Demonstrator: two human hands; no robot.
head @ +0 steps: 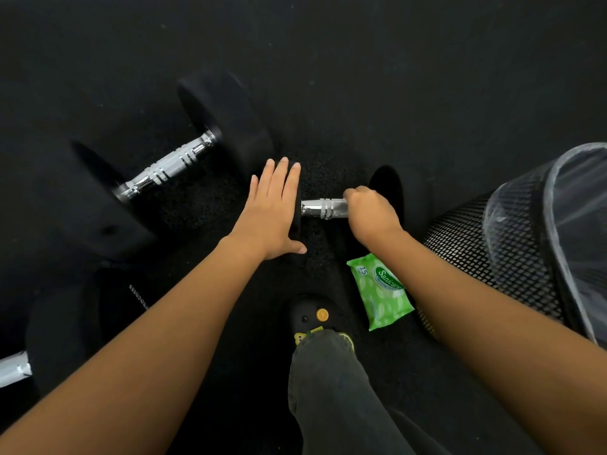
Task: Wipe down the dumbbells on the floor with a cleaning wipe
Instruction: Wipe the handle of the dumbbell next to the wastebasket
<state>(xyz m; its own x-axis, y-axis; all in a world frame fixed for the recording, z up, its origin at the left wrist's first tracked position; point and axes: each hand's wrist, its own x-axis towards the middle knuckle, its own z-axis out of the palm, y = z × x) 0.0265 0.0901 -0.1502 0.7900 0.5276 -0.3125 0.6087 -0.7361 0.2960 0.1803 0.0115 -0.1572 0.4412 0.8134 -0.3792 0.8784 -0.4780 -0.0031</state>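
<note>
A small black dumbbell with a chrome handle (323, 208) lies on the dark floor in the middle. My right hand (371, 215) is closed around the right part of that handle; no wipe shows in it. My left hand (274, 210) rests flat, fingers spread, on the dumbbell's left head, hiding most of it. Its right head (407, 195) is visible behind my right hand. A larger dumbbell (170, 165) lies at an angle to the upper left. A green pack of wipes (381, 292) lies on the floor below my right hand.
A black mesh bin (512, 244) with a clear liner stands at the right, close to my right forearm. Part of a third dumbbell (65, 333) shows at the lower left. My leg and black shoe (312, 318) are at the bottom centre.
</note>
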